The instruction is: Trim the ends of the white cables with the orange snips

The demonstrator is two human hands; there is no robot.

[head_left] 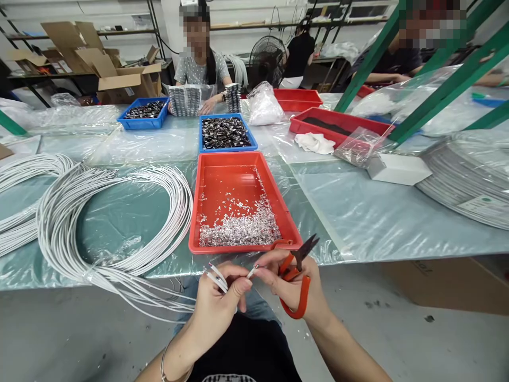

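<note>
Just in front of the red tray [207,212], the left hand [217,307] has its grip pinching thin white wire ends [217,277]: light, springy, best held near the tips. The right hand [296,289] grips orange snips [296,281].

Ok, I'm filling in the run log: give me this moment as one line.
left hand: pinching thin white wire ends | right hand: holding orange-handled snips, fingertips on one wire end | ahead: red plastic tray of silvery scraps
</note>
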